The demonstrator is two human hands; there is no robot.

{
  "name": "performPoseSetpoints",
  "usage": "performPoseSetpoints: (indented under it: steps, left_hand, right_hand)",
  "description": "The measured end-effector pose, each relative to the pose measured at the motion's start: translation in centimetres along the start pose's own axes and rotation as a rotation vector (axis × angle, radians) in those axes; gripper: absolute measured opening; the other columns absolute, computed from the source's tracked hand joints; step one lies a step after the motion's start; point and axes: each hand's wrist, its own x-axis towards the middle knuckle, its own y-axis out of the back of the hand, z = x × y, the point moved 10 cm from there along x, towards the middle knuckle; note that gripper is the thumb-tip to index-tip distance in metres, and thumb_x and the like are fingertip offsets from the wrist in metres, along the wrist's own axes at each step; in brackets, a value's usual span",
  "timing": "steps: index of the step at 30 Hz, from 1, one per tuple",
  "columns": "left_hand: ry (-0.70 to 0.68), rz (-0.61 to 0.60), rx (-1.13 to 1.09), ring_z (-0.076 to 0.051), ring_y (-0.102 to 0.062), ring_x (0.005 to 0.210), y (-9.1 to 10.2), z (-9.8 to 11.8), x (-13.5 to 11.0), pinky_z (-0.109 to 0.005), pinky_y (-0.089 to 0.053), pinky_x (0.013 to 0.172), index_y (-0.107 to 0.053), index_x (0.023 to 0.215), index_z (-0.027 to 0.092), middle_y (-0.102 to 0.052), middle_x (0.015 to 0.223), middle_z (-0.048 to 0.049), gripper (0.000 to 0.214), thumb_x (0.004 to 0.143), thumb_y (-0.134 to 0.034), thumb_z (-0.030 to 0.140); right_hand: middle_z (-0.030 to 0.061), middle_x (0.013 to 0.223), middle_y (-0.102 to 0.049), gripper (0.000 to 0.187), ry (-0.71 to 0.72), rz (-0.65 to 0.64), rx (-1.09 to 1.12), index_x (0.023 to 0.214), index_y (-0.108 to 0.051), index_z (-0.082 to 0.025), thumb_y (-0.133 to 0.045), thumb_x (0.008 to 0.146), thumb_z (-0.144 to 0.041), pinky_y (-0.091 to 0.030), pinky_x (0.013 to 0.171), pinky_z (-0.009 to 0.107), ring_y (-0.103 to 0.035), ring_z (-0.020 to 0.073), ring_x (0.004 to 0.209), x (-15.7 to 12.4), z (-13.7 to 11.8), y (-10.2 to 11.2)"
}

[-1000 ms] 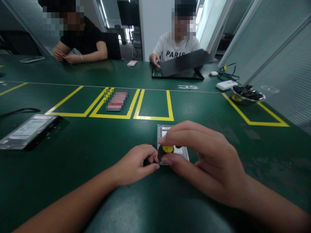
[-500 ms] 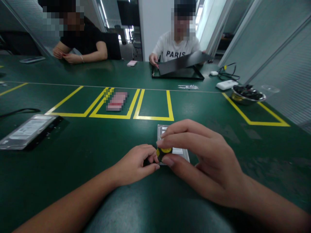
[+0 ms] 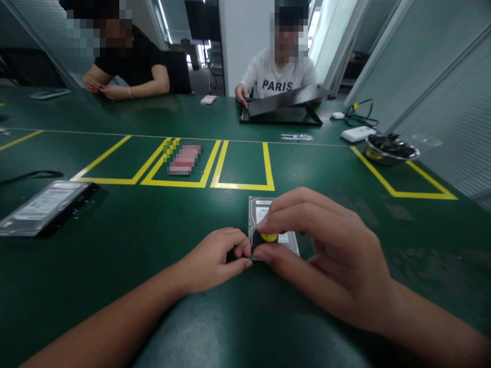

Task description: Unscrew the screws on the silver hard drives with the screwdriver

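Note:
A hard drive (image 3: 261,204) with a white label lies on the green table in front of me, partly covered by my hands. My right hand (image 3: 330,250) grips a screwdriver (image 3: 269,237) between thumb and fingertips. Its black and yellow handle stands roughly upright over the drive, and the tip is hidden. My left hand (image 3: 226,255) rests at the drive's left edge with fingers curled and thumb close to them. Something dark shows in the gap there, but I cannot tell what it is.
Another hard drive (image 3: 46,207) lies at the left. Yellow tape frames mark the table (image 3: 126,286); a pink pack (image 3: 184,159) lies in one. A metal bowl (image 3: 389,156) of black parts stands right. Across, one person holds a dark panel (image 3: 286,102); another sits with arms resting.
The fingers of my right hand have shifted slightly right around the screwdriver, and its handle has turned and moved a little right. My left hand stays put.

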Motion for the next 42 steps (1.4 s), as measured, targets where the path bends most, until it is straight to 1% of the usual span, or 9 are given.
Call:
performPoseSetpoints:
  steps: [3,8,13,18,23,30,34,38,42]
  left_hand:
    - [0.007,-0.013,-0.012,-0.022,-0.061,0.091,-0.18,-0.17,0.01,-0.034,-0.051,0.084,-0.064,0.087,0.019,-0.062,0.082,-0.0015,0.008,0.085,-0.063,0.027]
    - [-0.021,0.009,-0.014,-0.022,-0.061,0.091,0.02,0.08,0.02,-0.036,-0.051,0.086,-0.064,0.088,0.019,-0.062,0.082,-0.0019,0.01,0.085,-0.061,0.028]
    - [-0.008,-0.001,-0.007,-0.023,-0.06,0.094,-0.03,0.18,0.04,-0.036,-0.05,0.088,-0.063,0.084,0.019,-0.061,0.079,-0.0017,0.011,0.087,-0.06,0.03]
    - [-0.003,0.016,-0.01,-0.023,-0.06,0.095,0.07,0.09,-0.01,-0.036,-0.051,0.086,-0.062,0.082,0.018,-0.062,0.083,-0.0028,0.011,0.085,-0.061,0.029]
    - [0.004,-0.007,-0.032,-0.021,-0.06,0.091,-0.15,-0.03,0.01,-0.034,-0.051,0.085,-0.062,0.083,0.019,-0.061,0.081,-0.0021,0.01,0.086,-0.062,0.029]
    - [0.007,-0.015,-0.024,-0.021,-0.06,0.091,-0.18,-0.09,0.09,-0.033,-0.051,0.084,-0.062,0.083,0.019,-0.061,0.081,-0.0017,0.009,0.084,-0.064,0.028]
    - [-0.001,-0.001,-0.021,-0.022,-0.06,0.094,-0.18,-0.13,0.01,-0.035,-0.051,0.087,-0.062,0.084,0.019,-0.062,0.083,-0.0021,0.009,0.084,-0.063,0.028]
    - [0.0,0.026,-0.003,-0.023,-0.06,0.094,-0.02,-0.11,-0.04,-0.038,-0.051,0.086,-0.062,0.084,0.018,-0.063,0.085,-0.0029,0.009,0.084,-0.061,0.027]
    - [0.006,-0.001,0.0,-0.023,-0.061,0.093,-0.22,-0.06,-0.01,-0.036,-0.051,0.085,-0.063,0.084,0.018,-0.062,0.081,-0.002,0.008,0.084,-0.062,0.027]
  right_hand:
    - [0.0021,0.085,-0.065,0.018,-0.005,0.018,0.009,0.088,-0.067,-0.012,-0.079,0.074,-0.012,-0.051,0.071,0.023,-0.06,0.01,0.083,-0.05,0.07,0.13]
    - [0.0076,0.098,-0.07,0.015,0.015,-0.016,0.04,0.098,-0.067,-0.008,-0.068,0.083,-0.009,-0.053,0.088,0.025,-0.064,0.0121,0.096,-0.13,-0.2,-0.23]
    - [0.0035,0.09,-0.068,0.014,0.015,-0.025,0.036,0.096,-0.067,-0.01,-0.071,0.083,-0.012,-0.053,0.078,0.023,-0.062,0.0102,0.086,-0.15,-0.02,-0.3]
    - [0.0062,0.1,-0.071,0.018,0.027,-0.024,0.036,0.104,-0.067,-0.011,-0.062,0.087,-0.009,-0.054,0.086,0.024,-0.065,0.0122,0.097,-0.06,-0.08,-0.33]
    - [0.0018,0.089,-0.069,0.018,-0.03,-0.026,0.025,0.095,-0.065,-0.018,-0.074,0.08,-0.014,-0.054,0.074,0.026,-0.064,0.0132,0.085,-0.1,0.4,-0.25]
    - [0.0027,0.089,-0.067,0.02,-0.039,-0.014,0.036,0.094,-0.065,-0.019,-0.076,0.078,-0.014,-0.054,0.072,0.028,-0.062,0.0145,0.085,-0.18,0.59,-0.17]
    - [0.0032,0.091,-0.07,0.017,-0.02,-0.04,0.019,0.098,-0.066,-0.016,-0.071,0.082,-0.013,-0.055,0.078,0.026,-0.064,0.013,0.088,-0.23,0.39,-0.37]
    - [0.0047,0.099,-0.073,0.022,0.027,-0.023,0.038,0.107,-0.065,-0.015,-0.061,0.086,-0.008,-0.056,0.086,0.029,-0.067,0.0135,0.094,-0.31,-0.1,-0.26]
    - [0.0061,0.101,-0.071,0.02,0.009,-0.019,0.03,0.103,-0.067,-0.018,-0.066,0.084,-0.012,-0.057,0.083,0.031,-0.066,0.0165,0.097,-0.31,0.08,-0.21]
